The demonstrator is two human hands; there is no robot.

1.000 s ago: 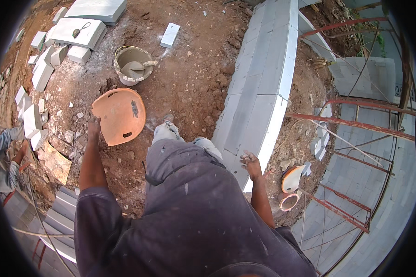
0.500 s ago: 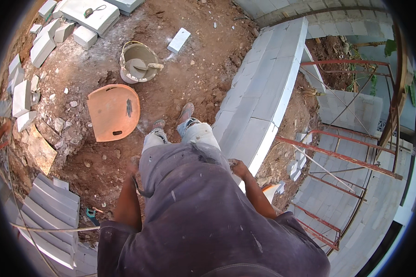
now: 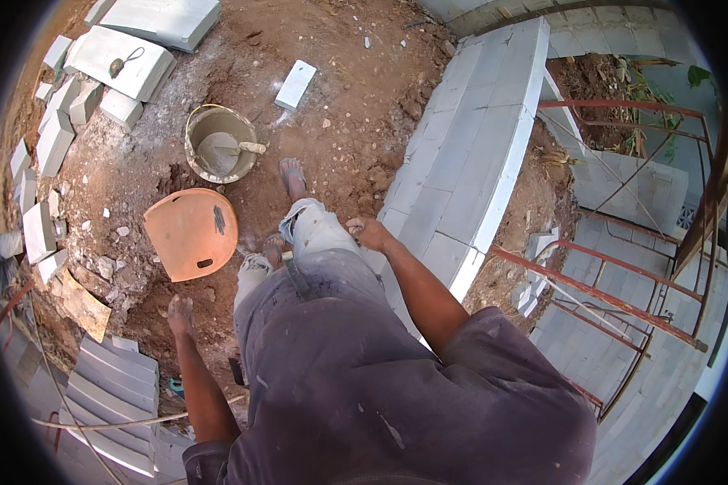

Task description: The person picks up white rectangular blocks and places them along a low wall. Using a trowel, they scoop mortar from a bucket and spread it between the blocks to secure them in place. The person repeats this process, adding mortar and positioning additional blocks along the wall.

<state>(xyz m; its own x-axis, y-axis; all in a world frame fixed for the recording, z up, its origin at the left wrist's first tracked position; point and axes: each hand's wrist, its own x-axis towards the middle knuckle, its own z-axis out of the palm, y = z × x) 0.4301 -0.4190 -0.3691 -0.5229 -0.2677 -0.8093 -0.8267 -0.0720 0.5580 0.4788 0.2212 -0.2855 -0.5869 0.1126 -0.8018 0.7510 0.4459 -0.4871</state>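
My left hand (image 3: 180,315) hangs low over the soil with its fingers loosely apart, holding nothing I can see. Just beyond it lies an orange plastic panel (image 3: 188,238) with slots and a rounded edge. My right hand (image 3: 370,234) is curled beside my right thigh, close to the low wall of pale blocks (image 3: 453,153); whatever its fingers may hold is hidden. Farther ahead stands a bucket (image 3: 247,169) with grey mortar (image 3: 216,151) in it. A tool's pale handle (image 3: 253,148) leans over the bucket's rim; its head is partly in the mortar.
A single block (image 3: 296,84) lies on the soil ahead. Stacked blocks (image 3: 141,20) stand far left, with a tape measure (image 3: 116,68) on one. More slabs (image 3: 113,388) and a teal-handled saw (image 3: 176,388) lie near left. Red metal scaffolding (image 3: 598,287) stands right beyond the wall.
My right foot has stepped forward and my view has shifted. My right hand has swung forward from my hip; my left hand has moved outward from my side, its fingers now visible.
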